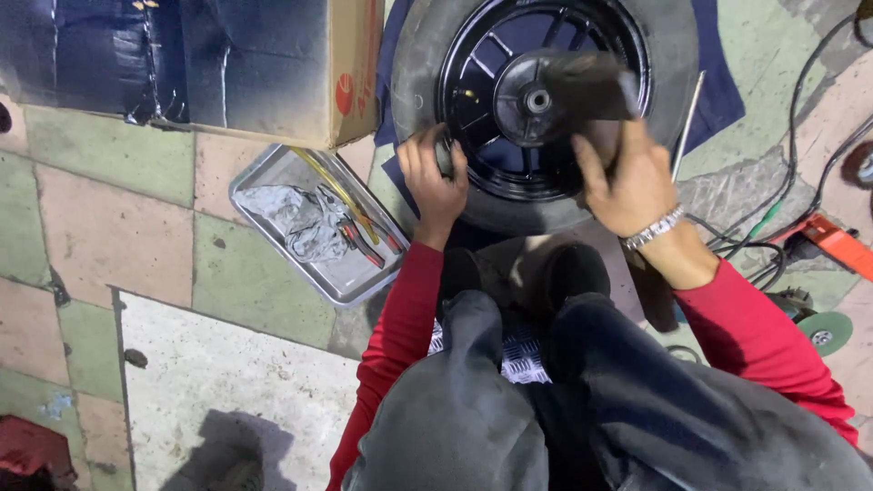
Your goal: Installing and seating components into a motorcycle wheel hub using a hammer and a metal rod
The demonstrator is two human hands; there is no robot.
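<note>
Seen from my head, looking down: a black wheel [536, 100] with its tyre lies flat on a blue cloth [718, 82] on the tiled floor, just past my knees. My left hand [435, 177] has its grip closed on a small dark part at the rim's near edge. My right hand [632, 186] holds a blurred dark sheet [591, 86] over the hub. A metal tray [341, 282] with a rag and tools sits to the left

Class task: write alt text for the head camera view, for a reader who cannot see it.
Seen from above, a person in red sleeves works on a black wheel lying on the floor: left hand on the tyre, right hand holding a dark flat piece. A metal tray lies left.
</note>
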